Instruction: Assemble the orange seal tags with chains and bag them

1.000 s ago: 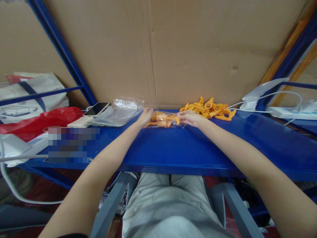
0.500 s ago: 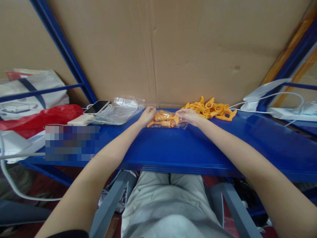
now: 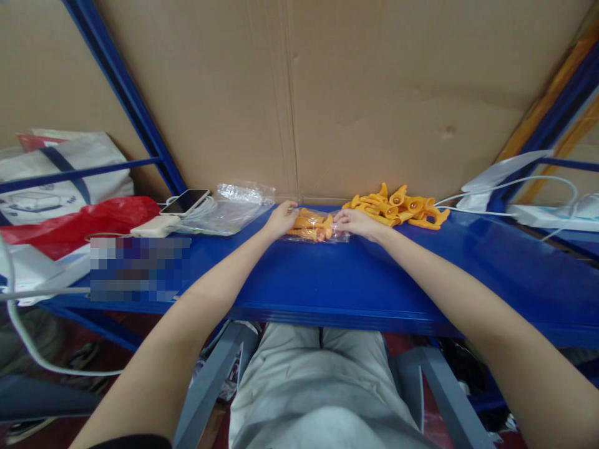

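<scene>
A clear plastic bag (image 3: 309, 226) with several orange plastic pieces inside lies on the blue tabletop between my hands. My left hand (image 3: 282, 219) is at its left end, fingers curled against the bag. At the right end, my right hand (image 3: 354, 222) pinches the film between thumb and fingers. Just behind my right hand sits a loose pile of the same orange pieces (image 3: 397, 206), some with hollow round ends. What they are exactly I cannot tell.
Flat clear bags (image 3: 229, 215) lie left of my hands, beside a phone (image 3: 185, 202) and a white power bank (image 3: 156, 226). Further left are a red plastic bag (image 3: 116, 215) and a white tote (image 3: 93, 162). A white power strip (image 3: 552, 217) is at the right, and cardboard (image 3: 374, 93) stands behind.
My right hand has shifted slightly and its fingers are more bent on the bag's right end. The orange pieces inside have been pushed closer together. My left hand stays at the left end.
</scene>
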Demonstrator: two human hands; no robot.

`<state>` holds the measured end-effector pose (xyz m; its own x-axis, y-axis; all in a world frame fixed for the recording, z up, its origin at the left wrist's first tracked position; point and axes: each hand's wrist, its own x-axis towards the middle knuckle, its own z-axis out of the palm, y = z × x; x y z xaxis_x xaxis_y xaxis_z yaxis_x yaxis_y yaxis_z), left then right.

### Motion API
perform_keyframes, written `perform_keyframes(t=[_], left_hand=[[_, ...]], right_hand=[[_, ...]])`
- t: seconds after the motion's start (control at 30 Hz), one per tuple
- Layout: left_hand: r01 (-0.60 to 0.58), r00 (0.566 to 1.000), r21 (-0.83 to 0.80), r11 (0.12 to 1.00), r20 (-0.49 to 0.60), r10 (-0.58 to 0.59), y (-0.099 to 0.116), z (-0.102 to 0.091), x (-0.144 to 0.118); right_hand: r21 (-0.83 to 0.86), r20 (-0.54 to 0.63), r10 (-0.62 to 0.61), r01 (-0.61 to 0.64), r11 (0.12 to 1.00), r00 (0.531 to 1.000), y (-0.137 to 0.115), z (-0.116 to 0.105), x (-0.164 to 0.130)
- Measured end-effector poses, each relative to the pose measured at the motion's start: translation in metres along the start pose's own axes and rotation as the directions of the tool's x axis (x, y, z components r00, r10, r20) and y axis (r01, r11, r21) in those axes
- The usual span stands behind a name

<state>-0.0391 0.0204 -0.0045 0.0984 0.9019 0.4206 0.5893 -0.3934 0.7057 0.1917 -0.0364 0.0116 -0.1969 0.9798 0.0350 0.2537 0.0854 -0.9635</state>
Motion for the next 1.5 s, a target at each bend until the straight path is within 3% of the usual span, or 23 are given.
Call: perform_keyframes(t=[0.3,0.4,0.5,0.67,0.87,1.07,1.27,1.37,1.5], left_hand=[[-0.204,0.977,0.181,0.962,-0.016,0.21,0.007,-0.005,-0.003],[-0.273,0.961,0.241,0.931,0.022,0.276,0.007,-0.005,-0.004],[-0.265,0.964,0.321,0.909,0.1,0.246,0.005,-0.006,-0.004],[-0.244,0.966,0.435,0.867,0.182,0.181,0.008,-0.009,-0.008],[-0.213,0.975,0.576,0.789,0.18,0.131,0.022,-0.008,-0.016],[-0.203,0.977,0.571,0.796,0.169,0.128,0.026,-0.01,-0.018],[-0.157,0.988,0.519,0.84,0.075,0.138,0.021,-0.013,-0.014],[-0.14,0.99,0.535,0.833,0.069,0.122,0.019,-0.015,-0.014],[-0.142,0.99,0.573,0.807,0.067,0.127,0.023,-0.016,-0.015]], right_hand=[[0.024,0.006,-0.094,0.094,0.995,0.996,0.002,0.006,0.0],[-0.081,0.048,-0.127,0.131,0.988,0.991,0.0,0.006,-0.001],[-0.175,0.088,-0.129,0.143,0.974,0.988,-0.003,0.005,-0.004],[-0.168,0.09,-0.15,0.164,0.972,0.985,-0.013,0.0,-0.011],[-0.13,0.152,-0.179,0.199,0.971,0.972,-0.011,0.007,-0.012],[-0.073,0.014,-0.144,0.145,0.987,0.989,-0.009,0.026,-0.009],[0.051,-0.045,-0.144,0.147,0.988,0.989,-0.018,0.028,-0.013],[-0.038,-0.109,-0.18,0.177,0.984,0.978,-0.016,0.025,-0.009],[-0.308,-0.143,-0.307,0.252,0.917,0.941,-0.011,0.016,-0.002]])
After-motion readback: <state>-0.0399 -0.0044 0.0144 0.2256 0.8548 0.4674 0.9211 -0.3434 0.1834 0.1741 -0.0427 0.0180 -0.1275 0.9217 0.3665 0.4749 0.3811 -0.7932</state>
